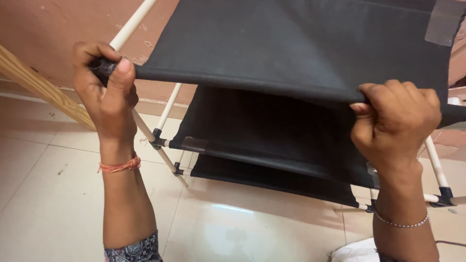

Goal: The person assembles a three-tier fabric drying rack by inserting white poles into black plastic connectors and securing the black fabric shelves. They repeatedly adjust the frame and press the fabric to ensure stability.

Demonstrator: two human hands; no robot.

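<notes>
Pale floor tiles (58,208) lie below; left hand (104,92) and right hand (395,123) clench the rack's (272,131) top black fabric shelf (291,43), bare beyond the fingers.

Pale glossy floor tiles (58,208) with thin grout lines, scuffed here and there, mirroring a soft patch of light near the middle. Behind, a pinkish-brown plastered wall (53,34), stained and flecked. At far left, a light wooden plank (43,90) leaning slantwise against that wall. Bottom right, a crumpled white cloth (357,252) lying on the tiles.
</notes>
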